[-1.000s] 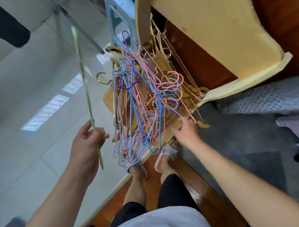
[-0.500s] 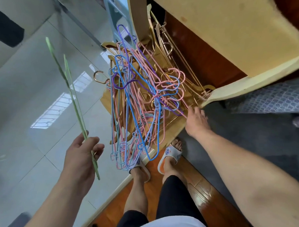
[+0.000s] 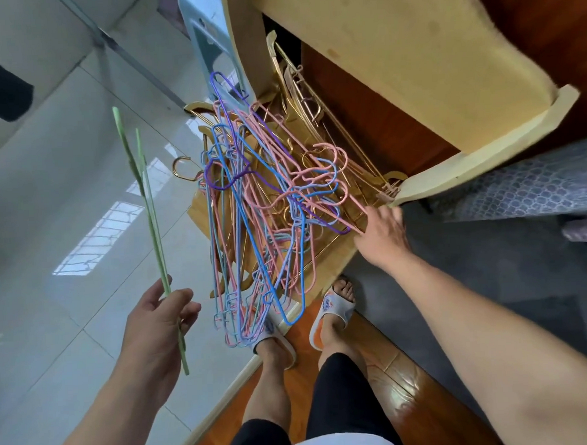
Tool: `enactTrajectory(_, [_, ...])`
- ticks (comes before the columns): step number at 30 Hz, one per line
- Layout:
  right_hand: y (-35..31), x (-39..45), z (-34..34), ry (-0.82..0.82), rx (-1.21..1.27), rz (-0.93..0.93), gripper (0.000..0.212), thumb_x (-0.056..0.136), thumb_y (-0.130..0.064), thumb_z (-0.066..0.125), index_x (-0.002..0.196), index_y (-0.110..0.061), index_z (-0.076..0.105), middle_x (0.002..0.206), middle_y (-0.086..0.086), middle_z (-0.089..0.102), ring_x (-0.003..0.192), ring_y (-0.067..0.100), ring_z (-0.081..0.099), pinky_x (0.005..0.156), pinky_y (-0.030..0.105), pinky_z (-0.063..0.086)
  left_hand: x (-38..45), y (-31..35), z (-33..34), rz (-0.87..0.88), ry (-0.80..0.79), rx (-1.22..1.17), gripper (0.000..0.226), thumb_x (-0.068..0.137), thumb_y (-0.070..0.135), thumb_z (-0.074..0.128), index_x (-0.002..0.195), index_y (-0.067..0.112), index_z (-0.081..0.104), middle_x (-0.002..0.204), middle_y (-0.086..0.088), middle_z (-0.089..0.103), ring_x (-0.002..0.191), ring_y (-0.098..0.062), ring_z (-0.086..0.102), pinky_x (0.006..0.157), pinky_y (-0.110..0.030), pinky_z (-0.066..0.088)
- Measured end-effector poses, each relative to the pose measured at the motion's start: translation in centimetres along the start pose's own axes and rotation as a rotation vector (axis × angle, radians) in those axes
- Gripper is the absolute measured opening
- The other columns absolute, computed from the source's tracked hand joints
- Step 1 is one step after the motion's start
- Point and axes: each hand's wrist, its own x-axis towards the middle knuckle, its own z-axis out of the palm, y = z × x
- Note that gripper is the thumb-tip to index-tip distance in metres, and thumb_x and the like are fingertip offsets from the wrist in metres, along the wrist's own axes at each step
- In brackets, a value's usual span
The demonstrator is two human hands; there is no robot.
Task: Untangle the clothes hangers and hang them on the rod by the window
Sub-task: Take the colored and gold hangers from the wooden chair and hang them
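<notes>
A tangled heap of pink, blue, purple and gold hangers [image 3: 271, 203] lies on a wooden stool [image 3: 330, 257] in front of me. My left hand [image 3: 155, 329] grips a thin green hanger [image 3: 148, 208], seen edge-on and pointing up and away over the tiled floor, left of the heap. My right hand [image 3: 381, 233] reaches into the heap's right edge, its fingers on a pink hanger wire [image 3: 344, 216]; whether they close round it is hidden. The rod by the window is not in view.
A cream headboard [image 3: 396, 66] and dark wooden bed frame rise behind the heap. A light blue plastic stool [image 3: 206, 34] stands at the back. A glossy tiled floor [image 3: 50, 233] spreads left, a grey rug [image 3: 489, 281] right. My slippered feet [image 3: 333, 308] stand near the stool.
My right hand slid from the heap's near lower edge to its right side by the headboard corner. My left hand lowered a little, and the green hanger tilted further left.
</notes>
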Motion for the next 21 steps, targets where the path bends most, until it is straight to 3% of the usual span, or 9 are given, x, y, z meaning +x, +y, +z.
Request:
enactTrajectory(4, [-0.3,1.0,0.3,-0.053,0.056,0.134,0.049,0.085,-0.026,0.065,0.13,-0.016,0.046,0.14,0.01,0.042,0.131,0.029,0.033,0.106,0.045,0.04,0.4,-0.3,-0.1,0.023,-0.01,0.013,0.056,0.097,0.005,0.06,0.149,0.005,0.04,0.091,-0.003,0.053,0.068,-0.015,0.055,0.09,-0.036,0.05])
enactTrajectory(9, [-0.5,1.5,0.8,-0.142,0.054,0.203,0.061,0.088,-0.017,0.066,0.139,-0.017,0.033,0.147,0.011,0.032,0.128,0.032,0.042,0.09,0.04,0.045,0.3,-0.5,0.4,0.062,-0.024,0.043,0.055,0.097,0.008,0.061,0.149,0.008,0.042,0.092,-0.007,0.054,0.077,-0.019,0.059,0.099,-0.042,0.051])
enactTrajectory(13, [-0.5,2.0,1.0,-0.15,0.121,0.19,0.056,0.09,-0.01,0.063,0.138,-0.02,0.036,0.143,0.008,0.033,0.112,0.027,0.05,0.074,0.034,0.042,0.3,-0.2,0.7,0.053,-0.021,0.024,0.054,0.099,0.009,0.06,0.15,0.008,0.041,0.09,-0.008,0.055,0.078,-0.019,0.058,0.099,-0.042,0.051])
enactTrajectory(15, [-0.3,2.1,1.0,-0.125,0.194,0.205,0.054,0.09,-0.003,0.059,0.137,-0.02,0.039,0.144,0.006,0.032,0.107,0.024,0.05,0.074,0.033,0.044,0.5,-0.1,0.5,0.04,-0.023,0.011,0.054,0.099,0.008,0.06,0.149,0.009,0.042,0.091,-0.006,0.054,0.076,-0.017,0.057,0.099,-0.04,0.051])
enactTrajectory(21, [0.7,1.8,1.0,-0.101,0.299,0.211,0.055,0.09,0.006,0.057,0.136,-0.023,0.045,0.15,0.0,0.025,0.122,0.026,0.048,0.089,0.034,0.049,0.8,-0.2,-0.4,0.028,-0.024,0.003,0.055,0.097,0.004,0.06,0.149,0.007,0.042,0.082,-0.005,0.052,0.068,-0.016,0.055,0.094,-0.037,0.049])
